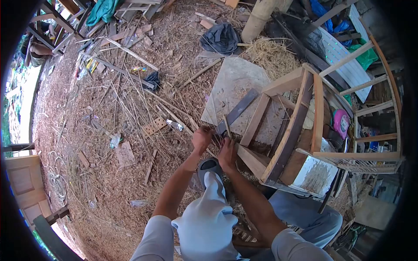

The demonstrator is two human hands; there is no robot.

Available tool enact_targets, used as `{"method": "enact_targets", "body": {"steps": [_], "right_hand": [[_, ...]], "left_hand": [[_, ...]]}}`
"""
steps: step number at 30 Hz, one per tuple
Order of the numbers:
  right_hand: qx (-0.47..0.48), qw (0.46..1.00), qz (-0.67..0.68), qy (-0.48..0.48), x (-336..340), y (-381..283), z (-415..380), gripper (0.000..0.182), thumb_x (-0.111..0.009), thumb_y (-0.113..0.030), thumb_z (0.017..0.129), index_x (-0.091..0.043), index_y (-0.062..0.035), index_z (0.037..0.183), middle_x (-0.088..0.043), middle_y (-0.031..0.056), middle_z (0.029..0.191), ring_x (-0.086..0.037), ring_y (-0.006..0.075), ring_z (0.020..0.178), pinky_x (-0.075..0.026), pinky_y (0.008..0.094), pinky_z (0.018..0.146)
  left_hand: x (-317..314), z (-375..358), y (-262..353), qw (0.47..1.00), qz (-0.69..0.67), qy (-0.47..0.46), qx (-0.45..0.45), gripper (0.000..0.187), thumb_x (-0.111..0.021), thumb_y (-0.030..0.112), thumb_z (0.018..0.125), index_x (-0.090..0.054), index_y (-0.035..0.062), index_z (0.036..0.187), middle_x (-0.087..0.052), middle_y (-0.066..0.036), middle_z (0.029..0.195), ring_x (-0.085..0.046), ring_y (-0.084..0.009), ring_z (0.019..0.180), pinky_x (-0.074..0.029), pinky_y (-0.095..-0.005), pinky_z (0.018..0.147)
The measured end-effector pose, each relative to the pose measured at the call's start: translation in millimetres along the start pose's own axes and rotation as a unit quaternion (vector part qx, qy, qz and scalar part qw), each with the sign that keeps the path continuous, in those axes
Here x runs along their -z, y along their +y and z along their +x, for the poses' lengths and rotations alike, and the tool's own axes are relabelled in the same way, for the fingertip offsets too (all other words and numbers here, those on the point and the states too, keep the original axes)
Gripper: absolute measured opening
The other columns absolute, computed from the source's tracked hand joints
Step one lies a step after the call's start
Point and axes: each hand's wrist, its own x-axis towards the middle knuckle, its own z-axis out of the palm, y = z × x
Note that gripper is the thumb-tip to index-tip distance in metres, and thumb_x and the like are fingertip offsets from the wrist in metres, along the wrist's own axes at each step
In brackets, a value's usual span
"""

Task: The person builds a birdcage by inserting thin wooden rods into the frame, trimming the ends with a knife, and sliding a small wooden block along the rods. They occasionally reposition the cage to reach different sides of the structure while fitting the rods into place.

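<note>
Left hand (202,139) curled, cannot tell what it grips. Right hand (227,153) grips low end of thin tan wooden stick (227,125), near long flat dark-grey strip (242,106) on flat pale-grey board (241,74). Loose grip could let stick slip, poke left hand.

No text legible; pale marking (344,123) on pink object (336,118) unreadable (too small).
</note>
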Motion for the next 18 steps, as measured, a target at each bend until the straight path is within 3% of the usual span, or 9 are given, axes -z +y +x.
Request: {"method": "enact_targets", "body": {"steps": [4,6,7,9,10,12,15,16,18], "right_hand": [[0.060,0.997,-0.045,0.028,-1,0,3,0.027,-0.057,-0.003,0.084,-0.050,-0.0021,0.110,-0.054,0.0221,0.110,-0.054,0.0386,0.108,-0.047,0.0470,0.088],[0.037,0.999,-0.024,-0.008,-3,1,7,0.027,-0.056,-0.003,0.084,-0.051,-0.0036,0.111,-0.054,0.0215,0.112,-0.056,0.0379,0.106,-0.048,0.0459,0.086],[0.038,0.999,-0.024,-0.009,-5,-1,8,0.027,-0.056,-0.003,0.084,-0.051,-0.0036,0.111,-0.054,0.0215,0.112,-0.056,0.0379,0.106,-0.048,0.0459,0.086],[0.017,0.997,-0.066,0.034,-10,-6,11,0.029,-0.056,-0.003,0.083,-0.051,-0.0045,0.112,-0.055,0.0200,0.110,-0.057,0.0380,0.104,-0.049,0.0457,0.085],[0.017,0.997,-0.066,0.032,-10,-7,10,0.029,-0.056,-0.003,0.083,-0.051,-0.0045,0.112,-0.055,0.0200,0.110,-0.057,0.0380,0.104,-0.049,0.0457,0.085],[0.040,0.995,-0.093,-0.015,-3,-13,16,0.032,-0.057,-0.004,0.083,-0.051,-0.0052,0.115,-0.055,0.0178,0.107,-0.060,0.0362,0.099,-0.052,0.0442,0.080],[0.057,0.995,-0.080,-0.015,-2,-17,17,0.031,-0.062,-0.004,0.080,-0.050,-0.0061,0.108,-0.056,0.0170,0.103,-0.060,0.0373,0.097,-0.048,0.0484,0.082],[0.061,0.995,-0.081,-0.013,-1,-17,18,0.031,-0.062,-0.004,0.080,-0.050,-0.0061,0.108,-0.056,0.0170,0.103,-0.060,0.0373,0.097,-0.048,0.0484,0.082],[0.071,0.992,-0.105,-0.028,7,-21,15,0.030,-0.058,-0.003,0.081,-0.051,-0.0033,0.110,-0.056,0.0183,0.100,-0.063,0.0323,0.091,-0.054,0.0408,0.070]], "left_hand": [[-7,1,2,0.999,-0.002,0.050,0.013,0.034,-0.069,0.031,0.081,-0.069,0.0026,0.099,-0.070,-0.015,0.076,-0.068,-0.0223,0.061,-0.053,-0.0349,0.061],[-14,7,-6,0.994,-0.039,0.070,-0.075,0.031,-0.069,0.029,0.080,-0.070,0.0022,0.096,-0.069,-0.014,0.074,-0.068,-0.0204,0.063,-0.053,-0.0343,0.061],[-18,11,-9,0.994,-0.038,0.070,-0.074,0.031,-0.069,0.029,0.080,-0.070,0.0022,0.096,-0.069,-0.014,0.074,-0.068,-0.0204,0.063,-0.053,-0.0343,0.061],[-18,16,-7,0.992,-0.123,0.021,0.008,0.030,-0.069,0.028,0.080,-0.070,0.0008,0.093,-0.069,-0.014,0.075,-0.067,-0.0202,0.066,-0.052,-0.0353,0.063],[-16,16,-8,0.992,-0.122,0.022,0.010,0.030,-0.069,0.028,0.080,-0.070,0.0008,0.093,-0.069,-0.014,0.075,-0.067,-0.0202,0.066,-0.052,-0.0353,0.063],[-6,16,6,0.970,-0.212,-0.063,0.104,0.034,-0.071,0.030,0.078,-0.070,-0.0009,0.092,-0.069,-0.014,0.074,-0.066,-0.0212,0.066,-0.052,-0.0369,0.063],[3,4,27,0.993,-0.057,-0.027,0.095,0.038,-0.072,0.033,0.077,-0.070,-0.0013,0.092,-0.068,-0.014,0.073,-0.066,-0.0225,0.066,-0.051,-0.0377,0.063],[4,3,30,0.994,-0.061,-0.024,0.093,0.038,-0.072,0.033,0.077,-0.070,-0.0013,0.092,-0.068,-0.014,0.073,-0.066,-0.0225,0.066,-0.051,-0.0377,0.063],[-2,3,25,0.990,-0.089,-0.060,0.095,0.037,-0.071,0.034,0.078,-0.070,-0.0009,0.090,-0.067,-0.014,0.071,-0.065,-0.0211,0.066,-0.050,-0.0376,0.063]]}}
